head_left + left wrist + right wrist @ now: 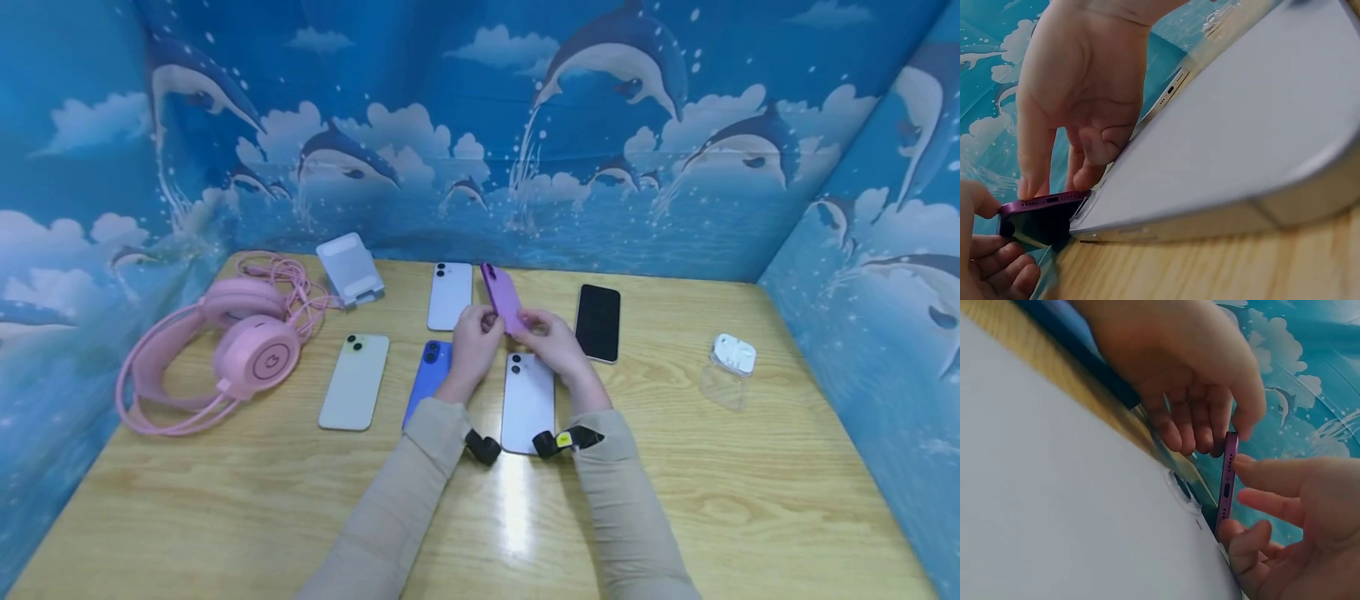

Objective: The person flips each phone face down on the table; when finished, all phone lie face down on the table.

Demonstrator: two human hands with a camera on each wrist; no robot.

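Observation:
Both hands hold a pink-purple smartphone (504, 293), tilted with its camera end up and away. My left hand (474, 343) pinches its left edge near the bottom; the thumb and curled fingers show in the right wrist view. With thumb and fingers my right hand (557, 343) grips the lower right corner. The phone's bottom edge with its charging port (1227, 487) faces the right wrist camera. Beneath the wrists lies a pale lavender smartphone (528, 408), back up. A blue smartphone (429, 371) is partly hidden by the left hand and sleeve.
A white smartphone (450, 296) lies behind the left hand, a pale yellow one (355, 383) further left. A black-screened phone (598, 323) is right. Pink headphones (258, 354) and a white stand (350, 268) occupy the left; boxed white earphones (733, 356) lie far right.

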